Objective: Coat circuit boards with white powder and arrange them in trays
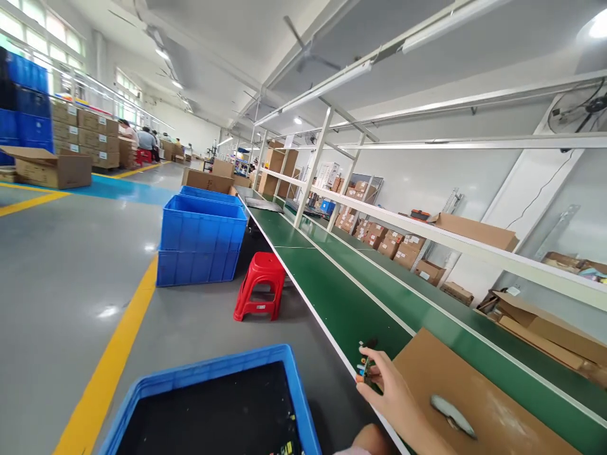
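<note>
A long green table (332, 297) runs along the right side, with a brown cardboard sheet (474, 392) lying on its near end. A blue crate (303, 404) stands on the floor beside the table. Only one hand (391, 388) is visible; I cannot tell which. Its fingers (374, 373) grip a small circuit board (365, 366) at the near table edge.

hands: one in view (391, 388), bare, no glove, ring or watch to be seen | forearm: bare up to the frame's lower edge, no cuff on it | clothing: a sliver of pale pink fabric (353, 450) at the bottom edge, too little to name the garment
</note>
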A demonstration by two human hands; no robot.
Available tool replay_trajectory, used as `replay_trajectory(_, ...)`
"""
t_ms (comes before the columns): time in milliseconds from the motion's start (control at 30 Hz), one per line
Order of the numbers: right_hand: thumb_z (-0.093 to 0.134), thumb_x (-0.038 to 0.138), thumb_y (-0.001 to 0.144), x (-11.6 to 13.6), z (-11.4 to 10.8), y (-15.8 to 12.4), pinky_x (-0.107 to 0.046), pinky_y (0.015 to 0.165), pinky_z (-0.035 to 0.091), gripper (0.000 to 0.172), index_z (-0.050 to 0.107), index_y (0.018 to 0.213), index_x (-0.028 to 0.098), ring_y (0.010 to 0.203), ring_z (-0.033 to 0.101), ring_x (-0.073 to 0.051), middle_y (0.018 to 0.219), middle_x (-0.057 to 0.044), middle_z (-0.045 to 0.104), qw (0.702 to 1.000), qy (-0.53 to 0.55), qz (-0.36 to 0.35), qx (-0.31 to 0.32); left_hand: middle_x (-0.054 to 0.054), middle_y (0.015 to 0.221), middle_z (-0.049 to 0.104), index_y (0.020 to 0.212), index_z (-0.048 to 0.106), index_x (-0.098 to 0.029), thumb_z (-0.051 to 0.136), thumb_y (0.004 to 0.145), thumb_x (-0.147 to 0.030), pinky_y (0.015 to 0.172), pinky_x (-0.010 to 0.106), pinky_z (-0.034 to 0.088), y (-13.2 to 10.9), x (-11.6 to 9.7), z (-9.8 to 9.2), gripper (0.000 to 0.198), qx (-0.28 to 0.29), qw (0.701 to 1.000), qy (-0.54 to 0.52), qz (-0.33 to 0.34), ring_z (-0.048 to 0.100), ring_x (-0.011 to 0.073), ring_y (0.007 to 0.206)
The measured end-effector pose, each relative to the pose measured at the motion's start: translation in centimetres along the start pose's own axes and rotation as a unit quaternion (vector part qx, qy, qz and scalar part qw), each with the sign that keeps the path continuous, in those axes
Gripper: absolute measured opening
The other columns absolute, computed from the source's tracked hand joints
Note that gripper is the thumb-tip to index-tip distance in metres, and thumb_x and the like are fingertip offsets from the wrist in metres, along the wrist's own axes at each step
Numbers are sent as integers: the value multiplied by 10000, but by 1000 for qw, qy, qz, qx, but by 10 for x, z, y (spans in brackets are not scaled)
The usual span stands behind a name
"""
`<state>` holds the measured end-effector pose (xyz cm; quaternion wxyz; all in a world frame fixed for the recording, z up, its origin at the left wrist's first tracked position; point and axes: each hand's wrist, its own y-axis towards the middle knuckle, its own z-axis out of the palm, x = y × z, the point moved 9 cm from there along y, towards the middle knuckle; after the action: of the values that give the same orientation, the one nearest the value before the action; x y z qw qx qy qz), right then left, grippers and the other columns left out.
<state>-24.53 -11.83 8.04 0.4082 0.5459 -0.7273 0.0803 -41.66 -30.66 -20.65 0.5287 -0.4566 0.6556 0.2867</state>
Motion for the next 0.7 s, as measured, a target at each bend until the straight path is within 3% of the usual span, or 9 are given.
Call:
replay_trajectory(67, 524, 203, 767, 33, 5, -16, -340, 869, 485, 460, 468, 1220, 266, 960, 548, -187, 1173, -56, 468, 997, -34, -70, 25, 68, 1029, 640, 1033, 631, -226, 480, 846, -564, 836, 371, 472, -32, -20, 25, 415, 54, 996, -77, 3, 591, 245, 1016)
replay_trajectory(100, 523, 175, 758, 48, 8, -25, -339, 879, 476, 455, 468, 1200, 266, 983, 537, -189, 1180, -54, 463, 993, -47, -103, 40, 77, 1000, 652, 1016, 646, -217, 468, 815, -626, 832, 373, 465, -47, -40, 42, 489, 116, 981, -154, 12, 598, 261, 1003)
replay_trajectory(167, 540, 136, 743, 73, 12, -44, -333, 886, 463, 427, 463, 1145, 257, 1015, 523, -193, 1180, -51, 466, 982, -65, -162, 76, 98, 1011, 656, 1052, 640, -199, 490, 740, -712, 811, 381, 457, -83, -103, 71, 619, 274, 908, -313, 51, 606, 271, 973)
replay_trajectory(233, 573, 119, 736, 89, 10, -62, -316, 862, 473, 425, 433, 1116, 248, 1004, 530, -190, 1186, -53, 471, 971, -72, -205, 99, 115, 1037, 646, 1082, 627, -185, 542, 725, -695, 837, 374, 444, -122, -174, 81, 628, 402, 820, -392, 107, 600, 257, 989)
replay_trajectory(333, 610, 106, 735, 103, -4, -84, -310, 830, 496, 505, 371, 1158, 241, 991, 545, -196, 1207, -79, 471, 957, -83, -260, 93, 132, 1052, 639, 1117, 616, -165, 660, 684, -617, 940, 408, 395, -167, -248, 77, 628, 472, 752, -431, 160, 582, 269, 1043)
replay_trajectory(433, 632, 136, 777, 113, -25, -101, -402, 903, 470, 586, 310, 1260, 220, 1074, 510, -250, 1196, -123, 486, 933, -133, -331, 51, 140, 1020, 645, 1093, 624, -140, 698, 667, -585, 960, 445, 386, -193, -278, 80, 621, 475, 744, -443, 156, 593, 281, 1027)
replay_trajectory(533, 630, 189, 831, 115, -45, -113, -490, 925, 442, 631, 256, 1339, 193, 1040, 520, -274, 1141, -141, 519, 906, -191, -376, 24, 126, 1020, 647, 1092, 618, -149, 729, 648, -553, 948, 441, 407, -205, -288, 95, 611, 471, 770, -408, 139, 592, 278, 1027)
replay_trajectory(600, 589, 162, 855, 109, -62, -120, -488, 916, 450, 641, 219, 1378, 195, 1018, 530, -264, 1138, -139, 524, 903, -209, -375, 17, 118, 1024, 649, 1106, 608, -153, 726, 665, -526, 939, 428, 423, -208, -295, 109, 589, 469, 792, -363, 146, 589, 271, 1028)
replay_trajectory(700, 595, 181, 854, 94, -100, -127, -464, 923, 462, 732, 143, 1429, 197, 1117, 491, -273, 1229, -156, 484, 923, -220, -315, 14, 114, 1084, 634, 1175, 563, -151, 698, 720, -458, 947, 411, 426, -206, -312, 132, 566, 461, 822, -277, 187, 580, 250, 1037)
